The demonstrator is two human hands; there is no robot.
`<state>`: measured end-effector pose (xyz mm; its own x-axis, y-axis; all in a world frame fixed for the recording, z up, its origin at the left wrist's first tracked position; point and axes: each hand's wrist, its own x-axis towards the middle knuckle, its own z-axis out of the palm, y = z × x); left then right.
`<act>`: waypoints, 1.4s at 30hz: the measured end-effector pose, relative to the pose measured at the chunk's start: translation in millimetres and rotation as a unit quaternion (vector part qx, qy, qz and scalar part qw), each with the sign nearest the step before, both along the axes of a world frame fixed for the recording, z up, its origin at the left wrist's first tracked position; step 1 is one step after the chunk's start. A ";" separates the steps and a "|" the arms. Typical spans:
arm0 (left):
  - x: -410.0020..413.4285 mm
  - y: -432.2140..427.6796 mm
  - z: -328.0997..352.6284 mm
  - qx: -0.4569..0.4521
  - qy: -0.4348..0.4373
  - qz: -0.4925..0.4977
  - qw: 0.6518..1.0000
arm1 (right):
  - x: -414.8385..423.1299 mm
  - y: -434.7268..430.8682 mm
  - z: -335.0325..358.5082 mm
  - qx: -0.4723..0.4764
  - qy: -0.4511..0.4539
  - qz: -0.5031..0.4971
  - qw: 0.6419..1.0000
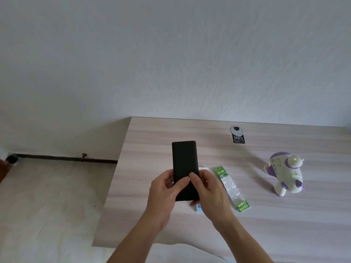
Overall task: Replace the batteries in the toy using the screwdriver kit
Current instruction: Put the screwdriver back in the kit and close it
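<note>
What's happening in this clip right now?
A person holds a black case in both hands, left hand and right hand, above the table; it looks closed. A green battery pack lies to its right, and the toy stands further right, untouched.

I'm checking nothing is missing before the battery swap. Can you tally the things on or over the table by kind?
Black case, held in both hands: 1
Green battery strip: 1
White and purple toy: 1
White box under the hands, mostly hidden: 1
Black sticker on the table: 1
Total: 5
</note>
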<state>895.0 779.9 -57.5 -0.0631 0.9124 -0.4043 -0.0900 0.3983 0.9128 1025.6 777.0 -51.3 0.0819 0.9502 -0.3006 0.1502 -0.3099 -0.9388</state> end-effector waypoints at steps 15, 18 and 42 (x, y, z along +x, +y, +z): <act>-25.4 2.2 -7.9 -0.045 -0.019 0.007 0.999 | -14.0 1.8 -24.7 -0.002 -0.038 0.033 0.999; -28.8 4.2 -14.8 -0.050 0.001 0.001 0.999 | -19.1 0.6 -34.9 -0.012 -0.031 -0.003 0.999; 101.6 32.0 -126.6 -0.206 0.090 0.054 0.973 | 198.4 4.0 -150.3 -0.182 -0.145 -0.012 0.973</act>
<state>996.6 811.9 -184.1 -0.2528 0.6601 -0.7073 -0.0038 0.7304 0.6830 1223.9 781.0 -201.6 0.2340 0.7821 -0.5775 0.3801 -0.6203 -0.6861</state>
